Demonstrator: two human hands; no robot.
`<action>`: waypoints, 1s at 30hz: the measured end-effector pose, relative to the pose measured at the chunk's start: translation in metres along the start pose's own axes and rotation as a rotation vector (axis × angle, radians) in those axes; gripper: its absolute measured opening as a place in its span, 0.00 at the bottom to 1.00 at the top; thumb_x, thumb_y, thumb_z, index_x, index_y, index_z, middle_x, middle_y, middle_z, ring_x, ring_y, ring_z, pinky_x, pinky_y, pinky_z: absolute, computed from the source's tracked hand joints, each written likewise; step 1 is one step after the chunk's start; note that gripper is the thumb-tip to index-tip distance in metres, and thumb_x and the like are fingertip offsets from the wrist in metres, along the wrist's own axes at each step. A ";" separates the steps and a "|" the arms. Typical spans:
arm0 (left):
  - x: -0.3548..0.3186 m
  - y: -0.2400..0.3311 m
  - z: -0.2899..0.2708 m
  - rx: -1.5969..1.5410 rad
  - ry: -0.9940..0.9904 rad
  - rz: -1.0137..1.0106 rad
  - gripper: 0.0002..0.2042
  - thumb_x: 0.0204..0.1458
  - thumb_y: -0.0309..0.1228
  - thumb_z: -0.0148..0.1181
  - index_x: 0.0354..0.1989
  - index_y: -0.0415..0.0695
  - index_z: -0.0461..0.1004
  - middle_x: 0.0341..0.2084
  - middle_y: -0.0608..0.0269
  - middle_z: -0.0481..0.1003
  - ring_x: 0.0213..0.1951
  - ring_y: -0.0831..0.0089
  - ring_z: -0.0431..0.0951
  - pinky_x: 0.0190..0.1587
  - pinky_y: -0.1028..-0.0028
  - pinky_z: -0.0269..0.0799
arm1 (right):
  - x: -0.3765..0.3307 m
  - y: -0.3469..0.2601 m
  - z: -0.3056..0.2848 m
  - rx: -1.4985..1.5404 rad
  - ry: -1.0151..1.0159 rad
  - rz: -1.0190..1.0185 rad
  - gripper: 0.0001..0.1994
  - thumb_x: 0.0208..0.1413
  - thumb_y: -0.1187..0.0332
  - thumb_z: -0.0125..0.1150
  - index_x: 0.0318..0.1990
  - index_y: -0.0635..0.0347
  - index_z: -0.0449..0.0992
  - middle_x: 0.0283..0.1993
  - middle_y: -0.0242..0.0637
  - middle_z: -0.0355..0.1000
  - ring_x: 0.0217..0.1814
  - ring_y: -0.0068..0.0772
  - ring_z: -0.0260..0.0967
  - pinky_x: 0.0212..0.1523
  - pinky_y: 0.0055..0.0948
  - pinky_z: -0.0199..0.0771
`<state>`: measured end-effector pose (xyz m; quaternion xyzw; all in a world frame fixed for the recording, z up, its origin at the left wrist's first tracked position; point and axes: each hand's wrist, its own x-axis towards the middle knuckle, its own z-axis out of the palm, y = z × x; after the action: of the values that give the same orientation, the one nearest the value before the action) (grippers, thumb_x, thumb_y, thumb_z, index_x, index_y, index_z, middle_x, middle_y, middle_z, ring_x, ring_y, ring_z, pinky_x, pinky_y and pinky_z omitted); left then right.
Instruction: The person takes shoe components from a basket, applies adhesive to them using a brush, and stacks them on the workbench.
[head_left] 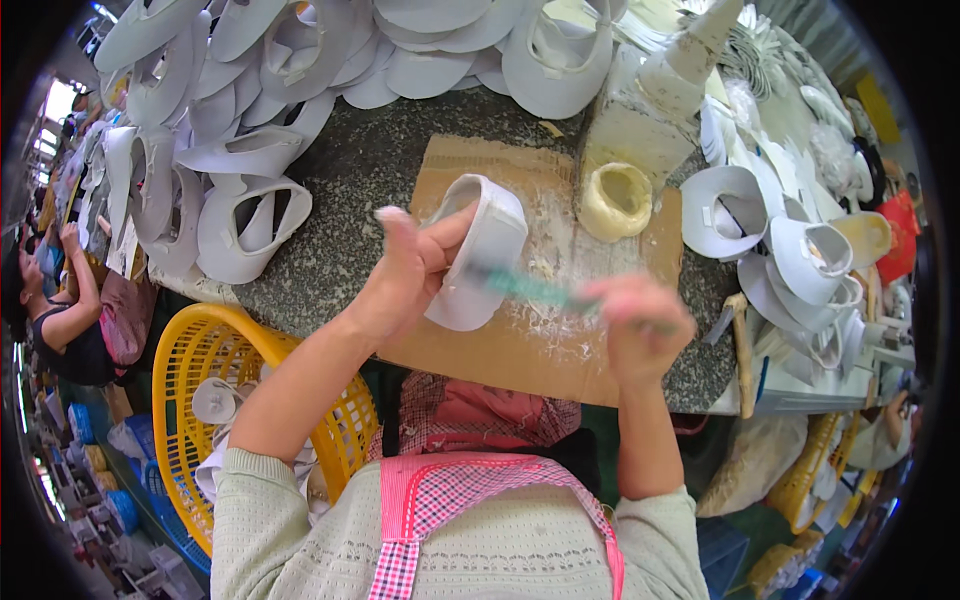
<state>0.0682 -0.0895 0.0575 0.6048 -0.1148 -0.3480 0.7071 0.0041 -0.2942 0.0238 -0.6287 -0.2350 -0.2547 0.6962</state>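
My left hand (405, 270) has its fingers inside the opening of a white shoe upper (498, 235) and holds it tilted up over a cardboard sheet (480, 357). The thumb sticks up, away from the upper. In my right hand (645, 318) is a brush with a green handle (545, 291), blurred by motion. Its dark bristle end meets the side of the upper. Just beyond, at the cardboard's far right, stands a cream-coloured, crusted pot (615, 203). White smears and strands of dried residue (550, 325) cover the middle of the cardboard.
White uppers (430, 75) are heaped along the far side, with more (725, 210) at right. A hammer (742, 350) lies by the right table edge. Below left stands a yellow basket (185, 400) holding white pieces. A residue-coated block (640, 110) rises behind the pot. Another person (75, 310) sits far left.
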 end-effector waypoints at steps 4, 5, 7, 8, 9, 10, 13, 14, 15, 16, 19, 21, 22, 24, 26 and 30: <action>-0.001 -0.001 0.002 -0.079 -0.036 0.007 0.58 0.26 0.76 0.11 0.61 0.43 0.47 0.54 0.57 0.60 0.55 0.67 0.60 0.56 0.69 0.52 | 0.015 -0.007 -0.001 -0.029 0.116 -0.094 0.02 0.51 0.74 0.50 0.29 0.58 0.70 0.24 0.47 0.72 0.22 0.36 0.70 0.21 0.29 0.72; -0.003 0.000 0.004 -0.111 -0.038 0.021 0.59 0.25 0.77 0.12 0.60 0.40 0.47 0.54 0.56 0.59 0.55 0.68 0.60 0.56 0.68 0.52 | 0.016 -0.005 -0.001 -0.032 0.119 -0.091 0.02 0.51 0.74 0.50 0.29 0.58 0.70 0.24 0.47 0.72 0.22 0.36 0.70 0.21 0.29 0.72; 0.002 0.003 -0.001 -0.133 -0.036 0.049 0.60 0.24 0.78 0.13 0.60 0.38 0.48 0.54 0.56 0.59 0.55 0.69 0.60 0.56 0.67 0.52 | 0.024 0.007 -0.001 -0.294 -0.012 -0.218 0.02 0.51 0.73 0.51 0.29 0.57 0.70 0.23 0.46 0.71 0.21 0.36 0.70 0.21 0.28 0.71; 0.003 0.001 -0.004 -0.168 0.002 0.043 0.60 0.24 0.78 0.13 0.60 0.38 0.47 0.54 0.56 0.59 0.55 0.68 0.59 0.56 0.67 0.52 | 0.018 -0.001 0.000 -0.115 -0.230 -0.135 0.08 0.52 0.70 0.50 0.31 0.65 0.74 0.26 0.43 0.71 0.29 0.35 0.70 0.30 0.31 0.72; 0.000 -0.002 -0.002 -0.211 0.040 0.030 0.60 0.25 0.78 0.13 0.60 0.38 0.47 0.54 0.56 0.59 0.55 0.68 0.59 0.56 0.67 0.52 | 0.016 -0.002 -0.002 -0.115 -0.232 -0.129 0.08 0.52 0.70 0.50 0.31 0.65 0.74 0.26 0.43 0.71 0.29 0.35 0.70 0.30 0.31 0.72; -0.001 -0.001 0.000 -0.217 0.041 0.026 0.60 0.25 0.78 0.13 0.60 0.38 0.47 0.54 0.56 0.59 0.55 0.68 0.59 0.56 0.67 0.52 | 0.013 0.000 -0.005 -0.095 -0.135 -0.110 0.08 0.52 0.70 0.50 0.32 0.64 0.74 0.26 0.42 0.71 0.26 0.34 0.70 0.29 0.30 0.72; 0.006 0.006 0.003 -0.058 -0.034 0.075 0.59 0.25 0.78 0.12 0.60 0.39 0.46 0.54 0.55 0.60 0.55 0.67 0.60 0.56 0.67 0.52 | 0.019 0.001 -0.003 -0.047 0.233 0.047 0.06 0.50 0.71 0.53 0.33 0.62 0.74 0.25 0.41 0.72 0.22 0.32 0.69 0.25 0.26 0.70; 0.008 0.005 0.001 -0.015 -0.020 -0.001 0.60 0.24 0.78 0.11 0.60 0.40 0.46 0.53 0.55 0.60 0.54 0.66 0.61 0.56 0.67 0.52 | 0.008 0.003 -0.002 -0.087 -0.005 0.041 0.04 0.50 0.73 0.52 0.32 0.61 0.73 0.25 0.42 0.72 0.22 0.32 0.69 0.24 0.27 0.70; 0.009 0.003 0.000 0.027 -0.005 -0.079 0.60 0.23 0.78 0.11 0.61 0.40 0.46 0.53 0.54 0.61 0.54 0.66 0.61 0.56 0.66 0.51 | 0.000 0.002 -0.001 -0.124 -0.244 0.035 0.03 0.51 0.74 0.51 0.32 0.61 0.71 0.25 0.43 0.72 0.22 0.31 0.69 0.22 0.27 0.71; 0.011 -0.002 0.002 -0.024 0.063 -0.055 0.49 0.38 0.72 0.20 0.58 0.40 0.53 0.50 0.53 0.64 0.51 0.66 0.64 0.52 0.67 0.58 | -0.003 0.000 0.004 -0.192 -0.338 0.040 0.06 0.45 0.81 0.55 0.33 0.64 0.73 0.27 0.40 0.71 0.25 0.29 0.69 0.24 0.21 0.67; 0.016 0.012 0.005 0.683 -0.032 0.221 0.32 0.52 0.57 0.31 0.48 0.38 0.63 0.42 0.54 0.69 0.45 0.67 0.70 0.44 0.70 0.65 | -0.027 0.002 -0.003 -0.080 0.042 0.251 0.08 0.43 0.83 0.56 0.33 0.65 0.72 0.27 0.41 0.71 0.25 0.29 0.69 0.23 0.21 0.67; 0.018 0.017 0.003 0.896 -0.042 0.193 0.20 0.56 0.43 0.37 0.38 0.37 0.67 0.32 0.57 0.73 0.36 0.71 0.73 0.37 0.74 0.68 | -0.034 -0.001 -0.010 -0.084 0.106 0.291 0.08 0.43 0.84 0.56 0.32 0.66 0.72 0.28 0.42 0.71 0.26 0.29 0.69 0.23 0.21 0.68; 0.015 0.013 -0.001 0.719 0.008 0.248 0.20 0.56 0.43 0.37 0.35 0.37 0.68 0.29 0.59 0.73 0.32 0.74 0.73 0.34 0.76 0.66 | -0.037 -0.002 -0.016 -0.134 0.061 0.270 0.07 0.43 0.83 0.56 0.33 0.67 0.72 0.28 0.42 0.70 0.26 0.29 0.69 0.24 0.21 0.68; 0.005 0.012 -0.005 0.241 0.063 0.388 0.17 0.56 0.39 0.39 0.30 0.37 0.70 0.26 0.62 0.72 0.26 0.82 0.70 0.26 0.81 0.60 | -0.042 -0.004 -0.018 -0.183 0.015 0.252 0.07 0.43 0.83 0.56 0.33 0.68 0.71 0.29 0.43 0.70 0.26 0.29 0.69 0.24 0.21 0.69; -0.001 0.001 -0.018 0.275 0.127 0.416 0.16 0.56 0.38 0.40 0.30 0.37 0.70 0.25 0.63 0.72 0.25 0.82 0.69 0.25 0.82 0.59 | -0.046 -0.007 -0.016 -0.120 0.134 0.276 0.07 0.44 0.84 0.56 0.33 0.68 0.71 0.29 0.43 0.70 0.25 0.28 0.69 0.24 0.20 0.69; -0.022 -0.018 -0.049 0.794 0.356 0.440 0.15 0.53 0.37 0.44 0.33 0.35 0.70 0.21 0.63 0.69 0.24 0.76 0.68 0.27 0.79 0.60 | -0.041 -0.011 0.003 -0.135 0.111 0.279 0.08 0.44 0.84 0.55 0.34 0.67 0.71 0.28 0.43 0.70 0.24 0.27 0.69 0.23 0.20 0.67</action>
<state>0.0744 -0.0382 0.0344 0.8393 -0.2412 -0.0107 0.4871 -0.0348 -0.2895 0.0060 -0.6854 -0.0890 -0.2050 0.6930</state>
